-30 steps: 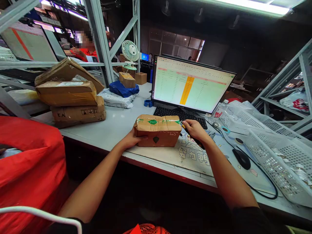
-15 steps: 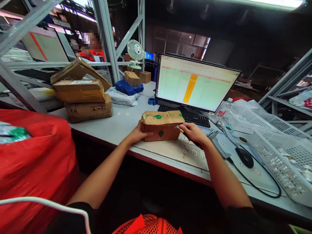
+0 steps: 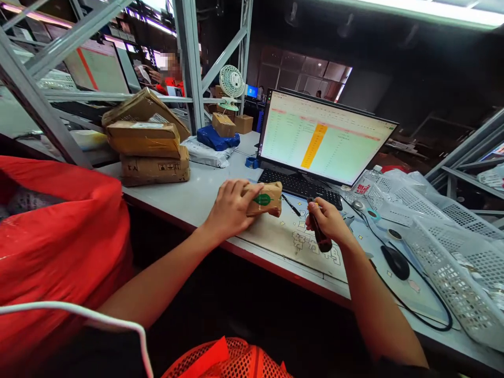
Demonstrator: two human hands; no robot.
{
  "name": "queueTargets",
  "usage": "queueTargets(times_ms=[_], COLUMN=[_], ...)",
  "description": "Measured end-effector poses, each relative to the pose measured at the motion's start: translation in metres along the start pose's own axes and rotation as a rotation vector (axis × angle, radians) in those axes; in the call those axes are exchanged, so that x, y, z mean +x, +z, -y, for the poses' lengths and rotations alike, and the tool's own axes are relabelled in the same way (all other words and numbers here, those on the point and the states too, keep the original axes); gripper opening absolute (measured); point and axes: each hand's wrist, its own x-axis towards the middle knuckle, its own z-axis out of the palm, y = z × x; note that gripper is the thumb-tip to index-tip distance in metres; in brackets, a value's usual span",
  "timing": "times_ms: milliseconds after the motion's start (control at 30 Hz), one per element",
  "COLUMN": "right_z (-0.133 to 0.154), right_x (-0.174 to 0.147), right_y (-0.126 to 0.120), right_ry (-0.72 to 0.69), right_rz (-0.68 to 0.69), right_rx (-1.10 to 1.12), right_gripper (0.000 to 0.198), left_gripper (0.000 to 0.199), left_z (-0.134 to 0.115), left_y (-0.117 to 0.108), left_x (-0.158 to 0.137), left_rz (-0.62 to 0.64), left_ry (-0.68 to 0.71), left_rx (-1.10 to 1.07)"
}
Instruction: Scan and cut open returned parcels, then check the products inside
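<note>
My left hand (image 3: 232, 210) is closed over the top and left side of a small cardboard box (image 3: 271, 200) with a green leaf print. The box sits turned on the desk mat, and my fingers hide much of it. To its right, my right hand (image 3: 331, 220) is wrapped round the dark handle of a box cutter (image 3: 321, 231), held apart from the box. Whether its blade is out I cannot tell. Between the two hands a black pen (image 3: 291, 205) lies on the printed mat (image 3: 283, 241).
Behind stand a keyboard (image 3: 283, 181) and a monitor (image 3: 326, 139). Stacked cartons (image 3: 155, 170) are at the left, above a big red bag (image 3: 79, 226). A mouse (image 3: 395, 262), its cable and white plastic baskets (image 3: 444, 262) occupy the right side. Blue tape (image 3: 252, 162) lies near the keyboard.
The box has been turned, and my left hand has shifted from its side to over its top. My right hand has drawn the box cutter away from the box. The view has shifted slightly.
</note>
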Motion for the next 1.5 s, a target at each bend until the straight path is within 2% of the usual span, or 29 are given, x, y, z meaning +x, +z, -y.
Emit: queueTargets(times_ms=[100,233,333,467,633,800,1167,1233,1300,1367,1433,1500], right_z=[0.026,0.05,0.052,0.048,0.053,0.062,0.048,0.041,0.035,0.034,0.042,0.057], right_x=[-0.004,-0.003,-0.001,0.001,0.0,-0.01,-0.041,-0.041,-0.036,-0.028,-0.018,-0.011], right_y=[0.021,0.044,0.053,0.056,0.056,0.06,0.078,0.071,0.057,0.038,0.019,0.008], right_ry=[-0.101,-0.2,-0.193,-0.149,-0.153,-0.055,0.076,0.032,-0.073,-0.211,-0.375,-0.551], right_rz=[-0.055,-0.133,-0.206,-0.25,-0.211,-0.144,0.012,0.001,-0.047,-0.122,-0.186,-0.184], right_rx=[-0.229,-0.491,-0.554,-0.511,-0.571,-0.734,-0.872,-0.853,-0.81,-0.761,-0.728,-0.735], right_gripper=[0.034,0.03,0.034,0.038,0.036,0.036,0.041,0.042,0.042,0.041,0.04,0.038], left_gripper=[0.07,0.068,0.07,0.07,0.071,0.072,0.066,0.066,0.073,0.085,0.092,0.092], left_z=[-0.019,-0.023,-0.021,-0.021,-0.024,-0.027,-0.022,-0.014,-0.002,0.009,0.017,0.022], left_y=[0.007,0.01,0.008,0.008,0.011,0.013,0.015,0.011,0.005,0.002,0.003,0.009], left_x=[-0.007,-0.011,-0.009,-0.01,-0.017,-0.02,-0.021,-0.019,-0.019,-0.02,-0.023,-0.026], left_rz=[0.003,0.004,0.013,0.004,-0.023,-0.027,-0.057,-0.084,-0.142,-0.182,-0.163,-0.137], left_ry=[-0.005,-0.023,-0.042,-0.036,-0.035,-0.041,-0.065,-0.083,-0.133,-0.147,-0.101,-0.068], left_rx=[0.08,0.081,0.043,0.044,0.076,0.074,0.028,-0.019,-0.123,-0.29,-0.456,-0.555])
